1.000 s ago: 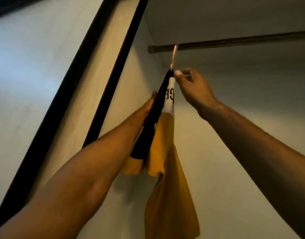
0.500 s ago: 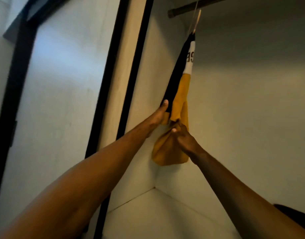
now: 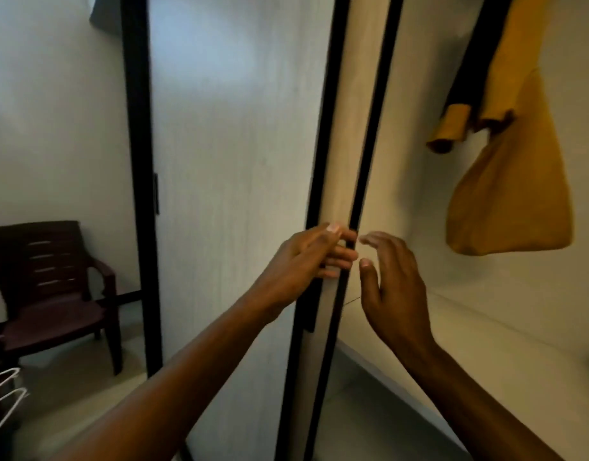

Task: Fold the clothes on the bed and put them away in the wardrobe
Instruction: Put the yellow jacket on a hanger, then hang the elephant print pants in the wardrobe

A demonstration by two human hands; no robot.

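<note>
With the yellow and black garment hanging inside the wardrobe, grips the black-trimmed door edge with left hand, fingers curled round it, seemingly ready to slide it shut. Hovers right hand beside it, fingers loose and spread, no longer pinching the hem as half a second ago.

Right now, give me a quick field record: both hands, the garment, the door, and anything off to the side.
left hand: fingers curled round the edge of the wardrobe door
right hand: open, holding nothing, just right of the door edge
garment: yellow and black, hanging inside the wardrobe, untouched by either hand
shelf: pale, below the garment
chair: dark, far left
hangers: white, lower left corner
</note>
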